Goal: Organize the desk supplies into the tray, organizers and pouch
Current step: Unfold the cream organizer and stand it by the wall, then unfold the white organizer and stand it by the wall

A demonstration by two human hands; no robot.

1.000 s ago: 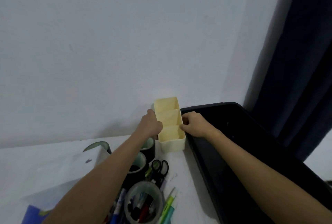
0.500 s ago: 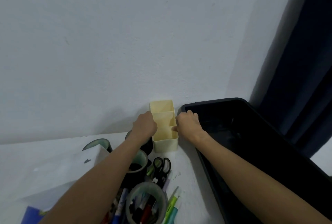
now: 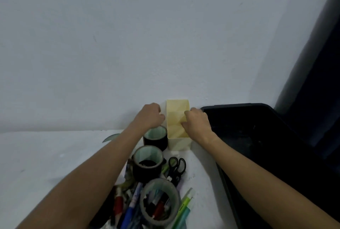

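A cream plastic organizer [image 3: 178,107] with three open compartments stands on the white desk against the wall. My left hand [image 3: 150,117] grips its left wall. On the other side, my right hand [image 3: 197,124] holds its right wall, fingers curled over the rim into a compartment. A large black tray [image 3: 257,137] lies just to the right of the organizer. In front of it lie black tape rolls [image 3: 148,162], black scissors [image 3: 176,168], a grey tape roll [image 3: 159,201] and several pens and markers [image 3: 128,208].
The white wall rises right behind the organizer. A dark blue curtain [image 3: 320,81] hangs at the far right behind the tray. A thin curved object [image 3: 110,137] pokes out beside my left forearm. White desk surface [image 3: 46,164] spreads to the left.
The organizer, held by both hands, has shifted slightly left and back toward the wall, away from the black tray's edge. My right fingers now hook over its rim.
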